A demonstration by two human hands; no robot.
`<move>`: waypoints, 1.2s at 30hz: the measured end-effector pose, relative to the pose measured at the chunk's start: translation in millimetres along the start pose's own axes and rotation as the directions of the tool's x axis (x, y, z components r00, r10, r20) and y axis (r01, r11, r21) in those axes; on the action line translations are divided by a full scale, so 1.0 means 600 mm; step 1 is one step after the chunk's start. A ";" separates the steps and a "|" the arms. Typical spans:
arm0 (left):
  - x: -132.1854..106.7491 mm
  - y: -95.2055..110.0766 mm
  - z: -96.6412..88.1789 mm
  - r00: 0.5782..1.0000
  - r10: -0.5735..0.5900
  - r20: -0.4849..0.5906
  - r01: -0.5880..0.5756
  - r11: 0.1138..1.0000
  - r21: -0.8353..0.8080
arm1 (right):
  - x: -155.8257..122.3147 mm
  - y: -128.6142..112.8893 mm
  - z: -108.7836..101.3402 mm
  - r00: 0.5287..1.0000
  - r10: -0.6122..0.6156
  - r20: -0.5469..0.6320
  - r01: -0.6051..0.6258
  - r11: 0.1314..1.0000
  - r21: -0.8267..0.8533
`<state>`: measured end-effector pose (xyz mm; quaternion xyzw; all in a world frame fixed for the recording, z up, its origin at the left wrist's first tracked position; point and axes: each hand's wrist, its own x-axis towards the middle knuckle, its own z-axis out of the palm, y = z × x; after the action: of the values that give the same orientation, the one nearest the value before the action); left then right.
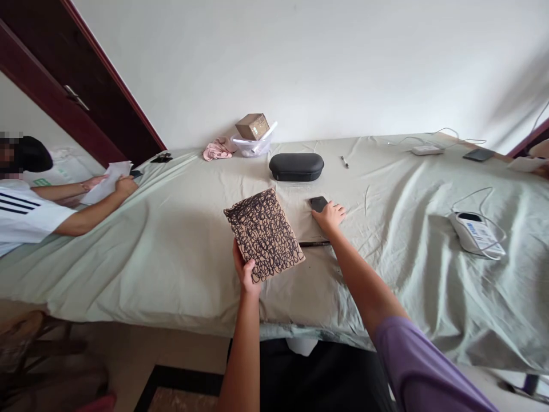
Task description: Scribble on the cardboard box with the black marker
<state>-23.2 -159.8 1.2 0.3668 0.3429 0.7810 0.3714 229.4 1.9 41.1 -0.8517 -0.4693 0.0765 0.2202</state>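
Note:
My left hand point(244, 270) grips the near corner of a brown cardboard sheet point(265, 233) covered in black scribbles and holds it tilted above the table. My right hand point(329, 216) reaches forward, its fingers resting on a small black phone point(318, 203) that lies on the pale green cloth point(171, 246). A black pen point(315, 244) lies on the cloth just under my right wrist. A black oval case point(295, 166) sits beyond the sheet.
A person in a white striped shirt sits at the left end, holding paper point(107, 180). At the back are a pink cloth point(218, 149), a plastic bag with a small box point(253, 127), another pen point(344, 162). A white device with cable point(476, 233) lies right.

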 end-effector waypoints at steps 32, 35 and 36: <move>-0.003 0.016 0.010 0.996 -0.086 -0.036 0.089 0.994 0.067 | 0.054 0.019 0.000 0.992 0.014 0.123 -0.007 0.998 -0.056; -0.003 0.016 0.011 0.996 -0.080 -0.034 0.082 0.995 0.060 | 0.058 0.022 0.004 0.992 -0.003 0.126 0.009 0.999 -0.050; -0.003 0.016 0.011 0.996 -0.077 -0.032 0.079 0.995 0.059 | 0.058 0.023 0.004 0.992 -0.009 0.125 0.015 0.999 -0.047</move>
<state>-19.9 -164.2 11.7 0.3524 0.3858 0.7606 0.3854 258.3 25.1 35.1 -0.8474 -0.4891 0.1171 0.1703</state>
